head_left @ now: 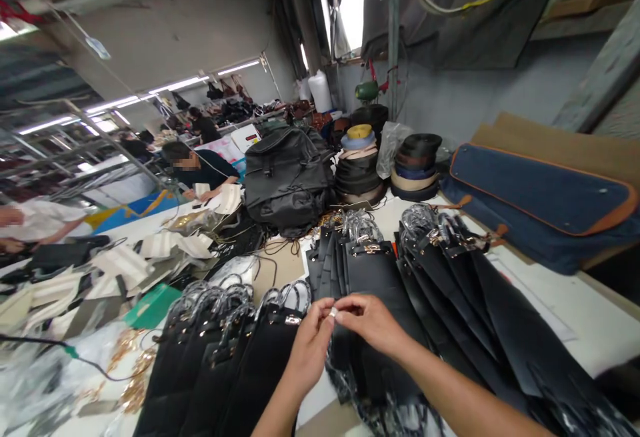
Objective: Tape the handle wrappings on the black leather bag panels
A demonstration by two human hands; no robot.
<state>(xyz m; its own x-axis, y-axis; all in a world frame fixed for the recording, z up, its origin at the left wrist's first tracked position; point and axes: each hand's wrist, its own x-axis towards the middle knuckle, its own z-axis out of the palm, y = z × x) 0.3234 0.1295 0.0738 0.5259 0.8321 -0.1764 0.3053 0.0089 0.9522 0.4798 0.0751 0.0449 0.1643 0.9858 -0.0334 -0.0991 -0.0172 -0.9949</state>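
Note:
Both hands meet above the stacks of black bags, fingertips pinched together on one small white piece (333,312) that is too small to name. My left hand (311,342) is closed on it from the left, my right hand (373,320) from the right. Under my right hand lies the middle stack of black bags (383,273), with gold clasps and plastic-wrapped handles. To the left of my left hand is another stack of black bags (200,373). A third stack of black bags (485,310) fans out beyond my right forearm.
Behind the bags stand a black backpack (287,177) and rolls of strap (357,170). A navy bag with orange trim (540,190) lies at right. Pale cut pieces (123,267), a green sheet (153,305) and gold hardware (137,377) cover the left side. Several people work farther back.

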